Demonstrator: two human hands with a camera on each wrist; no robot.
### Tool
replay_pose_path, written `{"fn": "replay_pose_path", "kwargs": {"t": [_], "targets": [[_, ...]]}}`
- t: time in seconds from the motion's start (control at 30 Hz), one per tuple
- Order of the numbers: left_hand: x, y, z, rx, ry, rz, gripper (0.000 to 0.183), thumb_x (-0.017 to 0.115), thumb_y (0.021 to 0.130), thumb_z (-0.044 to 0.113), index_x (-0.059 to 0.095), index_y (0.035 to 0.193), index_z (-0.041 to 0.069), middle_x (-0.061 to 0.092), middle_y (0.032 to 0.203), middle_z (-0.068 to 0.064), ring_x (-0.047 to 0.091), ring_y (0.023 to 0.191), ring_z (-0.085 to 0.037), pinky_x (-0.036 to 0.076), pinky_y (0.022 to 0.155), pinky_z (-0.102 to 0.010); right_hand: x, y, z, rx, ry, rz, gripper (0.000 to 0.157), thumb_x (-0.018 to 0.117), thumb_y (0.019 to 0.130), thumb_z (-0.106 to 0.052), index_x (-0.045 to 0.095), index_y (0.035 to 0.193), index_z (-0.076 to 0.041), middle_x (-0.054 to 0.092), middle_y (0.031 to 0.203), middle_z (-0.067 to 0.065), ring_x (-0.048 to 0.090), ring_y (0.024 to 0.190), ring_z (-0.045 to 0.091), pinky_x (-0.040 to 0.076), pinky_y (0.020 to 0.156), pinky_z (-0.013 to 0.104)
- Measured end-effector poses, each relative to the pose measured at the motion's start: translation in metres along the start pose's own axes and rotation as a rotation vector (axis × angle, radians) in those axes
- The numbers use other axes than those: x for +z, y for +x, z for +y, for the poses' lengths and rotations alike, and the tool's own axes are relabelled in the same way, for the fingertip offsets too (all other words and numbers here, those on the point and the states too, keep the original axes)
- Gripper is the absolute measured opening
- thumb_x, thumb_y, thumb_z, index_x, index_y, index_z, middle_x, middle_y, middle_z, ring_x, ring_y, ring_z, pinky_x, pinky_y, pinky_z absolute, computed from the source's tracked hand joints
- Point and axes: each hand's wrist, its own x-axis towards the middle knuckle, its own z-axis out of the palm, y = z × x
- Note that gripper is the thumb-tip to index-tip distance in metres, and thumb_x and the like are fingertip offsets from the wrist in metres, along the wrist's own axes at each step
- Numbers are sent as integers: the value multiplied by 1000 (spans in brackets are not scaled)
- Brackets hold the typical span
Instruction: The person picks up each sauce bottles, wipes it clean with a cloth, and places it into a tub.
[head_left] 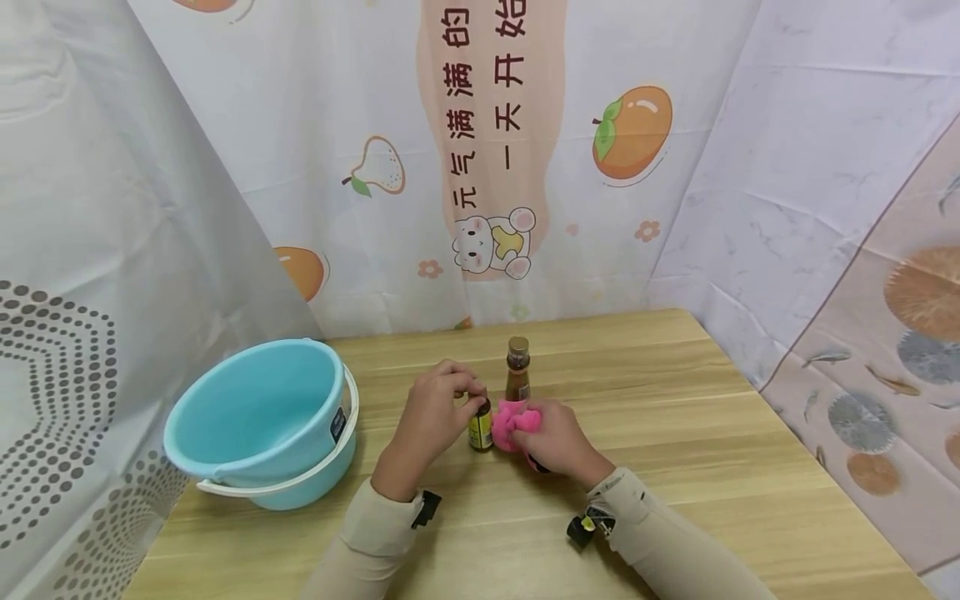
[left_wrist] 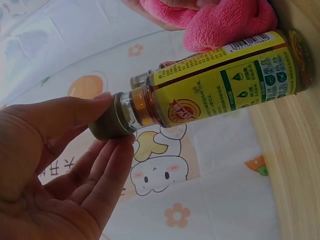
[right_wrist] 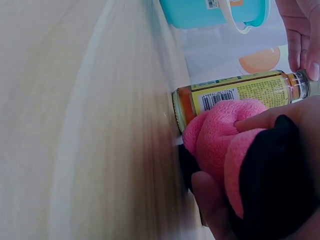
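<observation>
With thumb and fingertips, my left hand point(head_left: 431, 410) pinches the dark cap point(left_wrist: 111, 120) of a glass bottle with a yellow label point(head_left: 480, 428). The bottle stands upright, its base down at the table. My right hand point(head_left: 561, 440) grips a bunched pink cloth with a black side point(right_wrist: 220, 137). In the right wrist view the cloth presses up close against the lower label, overlapping the barcode. Just behind the cloth stands a second bottle, brown with a gold cap point(head_left: 517, 367), its lower part hidden by the cloth.
A light blue bucket point(head_left: 333, 479) with a white handle point(head_left: 247, 490) stands at the left of the wooden table point(head_left: 675, 467). A printed curtain point(head_left: 337, 225) hangs behind the table's back edge.
</observation>
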Motion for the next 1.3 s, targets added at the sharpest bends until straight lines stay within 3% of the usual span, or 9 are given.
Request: {"fn": "replay_pose_path", "kwargs": {"t": [0.23,0.4,0.53,0.73,0.97,1.2,1.3], "targets": [[2,-1,0,2,38,23,7,87,84,15,80,86,15,70,100,4,70,88,-14,60,77,-28,-3,0,-2,-8,23,13,21,83,83,-23,76,102,-18,74,91,-2,68,79,10,58,66,25],[9,0,-3,12,12,41,7,88,84,14,81,86,15,68,100,3,69,88,-14,61,77,-27,-9,-2,-6,-26,73,51,15,85,83,-22,76,96,-20,75,90,-4,69,77,9,59,67,26],[11,0,-4,9,-24,36,7,87,84,11,81,86,12,68,99,3,69,88,-15,62,77,-30,-13,-4,-10,-28,148,50,11,84,85,-22,76,92,-23,74,83,-1,69,63,14,58,58,29],[8,1,-5,5,-17,21,6,86,85,12,81,87,12,71,103,1,71,91,-15,61,79,-25,-16,-4,-16,-64,286,72,11,82,89,-22,75,98,-25,69,67,5,63,47,22,53,44,33],[8,2,-6,11,-53,-12,5,85,86,9,81,85,10,74,106,-2,73,97,-17,61,80,-24,-19,-4,-19,-150,442,158,14,81,90,-16,73,101,-17,69,77,11,64,50,25,54,44,37],[8,-1,-5,17,-39,-20,4,85,87,12,82,87,9,76,109,-2,73,99,-18,62,81,-28,-15,-2,-15,-150,440,182,16,83,86,-7,74,98,-13,70,90,11,65,60,17,57,51,33],[8,0,-5,39,0,7,5,86,86,13,82,86,11,77,108,-1,74,101,-20,62,85,-34,-15,-1,-14,-136,442,154,16,82,86,-7,74,99,-13,70,84,11,64,54,18,55,48,34]]}}
